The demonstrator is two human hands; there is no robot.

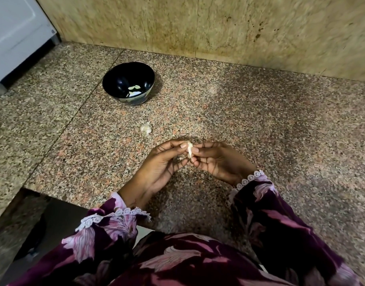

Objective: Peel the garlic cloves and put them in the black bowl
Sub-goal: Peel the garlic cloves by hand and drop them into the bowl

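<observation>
Your two hands meet just above the stone counter [260, 131], close in front of you. Your left hand [163, 164] and your right hand [216, 159] both pinch one garlic clove [189, 149] between thumb and fingertips. The clove sits right at the tips, in the small gap where the hands touch. A thin bit of white skin hangs down from it. The rest of your fingers curl in under the clove. Your sleeves [280, 213] are dark purple with pink flowers and white lace at the cuffs.

A little farther out, to the left of your hands, a small piece of garlic [146, 129] lies by itself on the counter. It touches nothing.

Farther still, past that piece, stands the black bowl [115, 83]. It sits upright and a few pale peeled cloves [134, 88] lie in the bottom. Only the loose piece of garlic lies on the counter between your hands and the bowl.

Behind the bowl is a tan stone wall [198, 23]. In the far left corner is a white box [16, 34] on little feet.
</observation>
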